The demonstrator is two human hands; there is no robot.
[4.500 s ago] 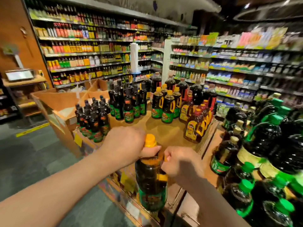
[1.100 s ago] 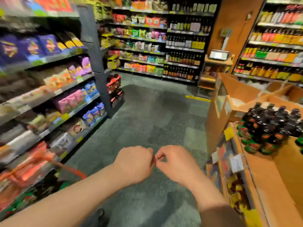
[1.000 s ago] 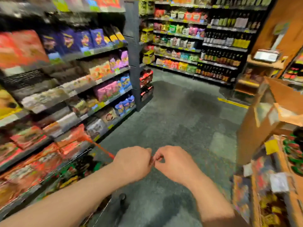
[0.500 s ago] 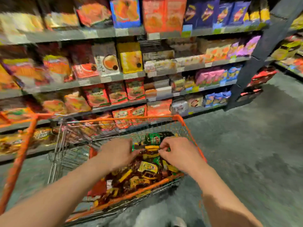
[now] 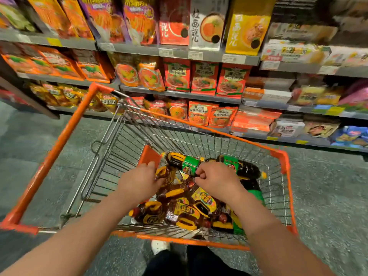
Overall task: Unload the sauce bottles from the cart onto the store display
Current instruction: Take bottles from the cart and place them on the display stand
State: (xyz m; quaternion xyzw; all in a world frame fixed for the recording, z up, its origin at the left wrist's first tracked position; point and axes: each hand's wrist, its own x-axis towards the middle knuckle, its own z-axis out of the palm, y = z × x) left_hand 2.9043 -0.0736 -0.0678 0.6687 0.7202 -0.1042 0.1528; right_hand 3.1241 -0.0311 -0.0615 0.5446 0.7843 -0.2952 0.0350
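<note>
The orange-framed wire cart [image 5: 282, 158] stands right in front of me, with several sauce bottles lying loose in its basket. Both my hands are down among them. My left hand [image 5: 139, 182] curls its fingers round a brown bottle with a yellow handle [image 5: 166, 175]. My right hand [image 5: 217, 182] has its fingers curled at the base end of a dark bottle with a green label [image 5: 184, 163], which lies across the pile. Another green-labelled dark bottle [image 5: 243, 168] lies to the right. The store display is out of view.
Shelves of packaged noodles [image 5: 199, 80] run behind the cart, close to its far rim. Grey floor [image 5: 29, 146] spreads to the left and right. My shoes [image 5: 159, 246] show under the cart's near rim, and the cart's orange handle bar [image 5: 65, 140] slopes at the left.
I have turned from the display to the cart. My hands, empty and touching a second ago, have dropped into the basket and closed on bottles.
</note>
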